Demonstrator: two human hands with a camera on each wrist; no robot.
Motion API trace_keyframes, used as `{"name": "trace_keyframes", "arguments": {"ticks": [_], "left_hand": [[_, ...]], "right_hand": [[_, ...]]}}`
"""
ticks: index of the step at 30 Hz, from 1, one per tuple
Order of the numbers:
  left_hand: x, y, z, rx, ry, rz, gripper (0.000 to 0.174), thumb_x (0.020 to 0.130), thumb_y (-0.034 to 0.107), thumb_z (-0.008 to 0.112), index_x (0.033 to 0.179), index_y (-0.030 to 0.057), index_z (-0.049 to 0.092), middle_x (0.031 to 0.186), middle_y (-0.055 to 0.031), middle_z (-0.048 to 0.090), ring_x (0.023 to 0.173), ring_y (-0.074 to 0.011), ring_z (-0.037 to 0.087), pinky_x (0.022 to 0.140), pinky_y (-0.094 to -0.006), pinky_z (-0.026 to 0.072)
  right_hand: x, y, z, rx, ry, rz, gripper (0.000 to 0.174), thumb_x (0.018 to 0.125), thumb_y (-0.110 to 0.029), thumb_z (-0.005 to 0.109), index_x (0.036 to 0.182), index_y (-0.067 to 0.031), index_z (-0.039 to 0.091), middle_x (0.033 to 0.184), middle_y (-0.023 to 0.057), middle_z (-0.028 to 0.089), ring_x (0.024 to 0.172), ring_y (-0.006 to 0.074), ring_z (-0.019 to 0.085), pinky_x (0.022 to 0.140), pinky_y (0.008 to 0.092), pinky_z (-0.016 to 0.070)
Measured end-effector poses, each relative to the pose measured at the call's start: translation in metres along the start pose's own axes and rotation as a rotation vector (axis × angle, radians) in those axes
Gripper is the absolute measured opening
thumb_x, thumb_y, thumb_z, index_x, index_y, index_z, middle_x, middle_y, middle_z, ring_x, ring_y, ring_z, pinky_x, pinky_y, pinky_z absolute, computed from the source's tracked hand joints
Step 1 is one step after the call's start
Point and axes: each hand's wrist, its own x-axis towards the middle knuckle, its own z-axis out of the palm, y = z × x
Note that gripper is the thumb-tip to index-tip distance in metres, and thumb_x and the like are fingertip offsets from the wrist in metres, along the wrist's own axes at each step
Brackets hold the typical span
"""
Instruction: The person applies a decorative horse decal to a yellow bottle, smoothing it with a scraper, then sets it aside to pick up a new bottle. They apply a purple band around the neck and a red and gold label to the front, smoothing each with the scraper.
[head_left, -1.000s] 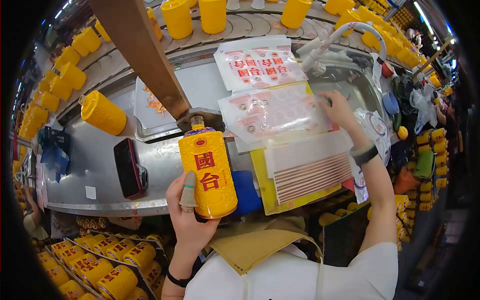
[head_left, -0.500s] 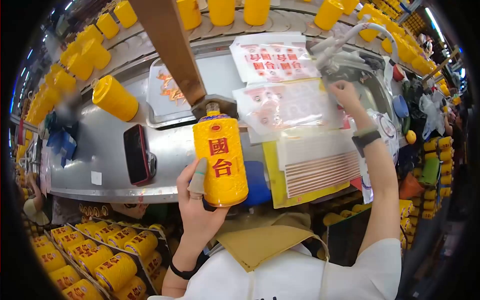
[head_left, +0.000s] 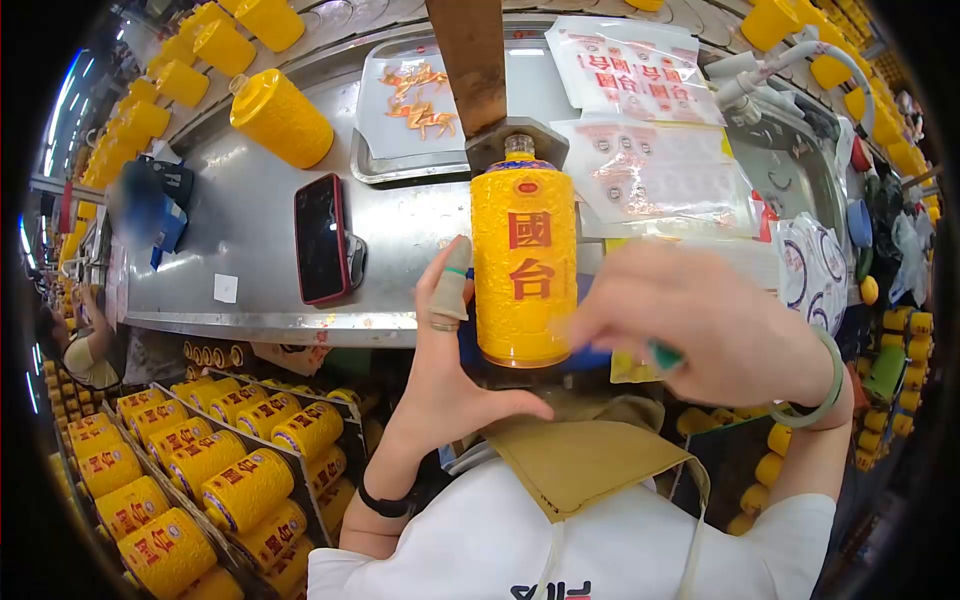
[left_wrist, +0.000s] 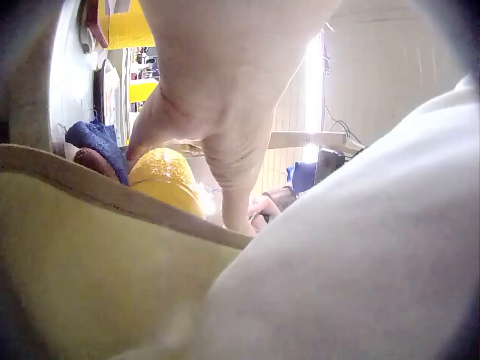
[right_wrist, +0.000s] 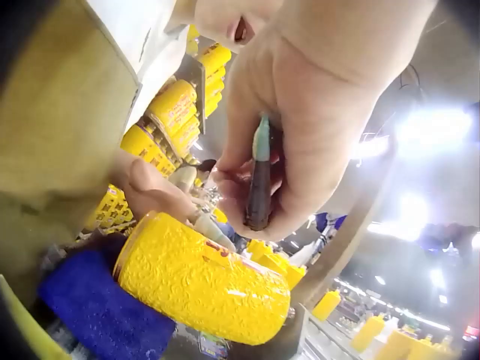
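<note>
A yellow textured bottle with red characters stands with its clear neck at a metal bracket on a wooden post. Left of it, my left hand has straight fingers beside the bottle and its thumb stretched out below the base; fabric cots cover fingertips. My right hand, blurred, hovers at the bottle's lower right with fingertips by its edge. In the right wrist view its curled fingers grip a small dark stick-like tool with a pale green end; I cannot tell its kind.
A red-cased phone, another yellow bottle and a tray with orange horse decals are on the metal table. Printed character sheets lie right of the post. A blue cloth is under the bottle. Crates of bottles stand below left.
My right hand has come from the sheets to the bottle's lower right side. My left hand has loosened from the bottle, its thumb spread away. The head view has shifted left.
</note>
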Motion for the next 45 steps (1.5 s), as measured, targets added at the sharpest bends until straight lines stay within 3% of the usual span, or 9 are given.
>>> {"name": "trace_keyframes", "arguments": {"ticks": [3,9,12,15,17,18,21,34,45], "left_hand": [[-0.001,-0.002,-0.005,-0.245,-0.071,-0.049,0.153,0.053,0.041,0.104,0.166,0.0013,0.009,0.165,-0.0177,0.016,0.154,-0.0320,0.025,0.126,-0.0488,0.0268],[0.003,0.001,0.011,-0.294,-0.024,-0.080,0.123,0.076,0.022,0.093,0.164,-0.0019,0.011,0.163,-0.0194,0.017,0.153,-0.0314,0.027,0.125,-0.0455,0.0254],[0.005,0.006,0.022,-0.412,0.035,-0.141,0.098,0.090,0.007,0.076,0.163,-0.0037,0.010,0.157,-0.0193,0.030,0.149,-0.0301,0.033,0.123,-0.0427,0.0278],[0.004,0.011,0.025,-0.545,0.059,-0.178,0.096,0.092,0.005,0.073,0.163,-0.0034,0.009,0.158,-0.0186,0.032,0.149,-0.0287,0.035,0.124,-0.0417,0.0277],[0.005,0.011,0.020,-0.571,0.043,-0.178,0.095,0.094,0.005,0.071,0.164,-0.0032,0.008,0.160,-0.0186,0.030,0.150,-0.0285,0.034,0.124,-0.0416,0.0271],[0.004,0.010,0.017,-0.592,0.021,-0.176,0.094,0.095,0.004,0.070,0.164,-0.0030,0.007,0.162,-0.0186,0.029,0.151,-0.0283,0.033,0.124,-0.0416,0.0264],[0.003,0.006,0.015,-0.682,0.018,-0.235,0.090,0.098,0.002,0.065,0.164,-0.0025,0.005,0.166,-0.0185,0.025,0.154,-0.0278,0.029,0.125,-0.0419,0.0239],[-0.002,-0.001,0.015,-0.697,-0.010,-0.196,0.099,0.092,0.000,0.070,0.165,-0.0005,0.004,0.167,-0.0180,0.022,0.155,-0.0277,0.025,0.126,-0.0420,0.0202],[-0.003,0.004,0.024,-0.527,0.028,-0.246,0.103,0.087,0.003,0.080,0.162,-0.0020,0.010,0.158,-0.0157,0.029,0.148,-0.0269,0.037,0.120,-0.0417,0.0349]], "right_hand": [[0.012,0.001,0.015,0.016,-0.118,-0.067,0.025,0.085,0.000,0.061,0.110,-0.0037,0.061,0.102,0.0140,0.061,0.097,0.0359,0.064,0.082,0.0438,0.0517],[0.025,0.010,0.033,-0.168,-0.011,-0.041,0.026,0.088,-0.005,0.061,0.113,-0.0023,0.057,0.098,0.0150,0.063,0.096,0.0350,0.065,0.080,0.0423,0.0518],[0.025,0.013,0.040,-0.268,0.086,0.050,0.035,0.080,0.000,0.070,0.113,-0.0047,0.062,0.105,0.0132,0.065,0.095,0.0381,0.062,0.078,0.0439,0.0513],[0.021,0.029,0.052,-0.351,0.433,0.037,0.030,0.082,0.001,0.072,0.109,-0.0032,0.061,0.098,0.0108,0.063,0.090,0.0296,0.061,0.077,0.0388,0.0500],[0.012,0.026,0.063,-0.014,0.627,0.251,0.022,0.089,-0.005,0.072,0.108,-0.0033,0.062,0.091,0.0118,0.060,0.079,0.0263,0.062,0.071,0.0371,0.0497],[0.007,0.029,0.071,0.088,0.646,0.320,0.025,0.091,-0.011,0.077,0.106,-0.0048,0.059,0.088,0.0052,0.054,0.075,0.0160,0.055,0.070,0.0307,0.0460],[-0.001,0.029,0.099,0.573,0.649,0.514,0.030,0.091,-0.015,0.080,0.105,-0.0063,0.055,0.088,-0.0007,0.050,0.075,0.0088,0.047,0.068,0.0255,0.0425],[0.005,0.030,0.123,0.863,0.758,0.565,0.037,0.089,-0.018,0.084,0.105,-0.0073,0.052,0.089,-0.0027,0.046,0.079,0.0068,0.043,0.071,0.0224,0.0394],[0.005,0.033,0.127,0.853,0.764,0.577,0.041,0.085,-0.019,0.087,0.105,-0.0073,0.053,0.088,-0.0030,0.046,0.079,0.0069,0.042,0.070,0.0227,0.0396]]}}
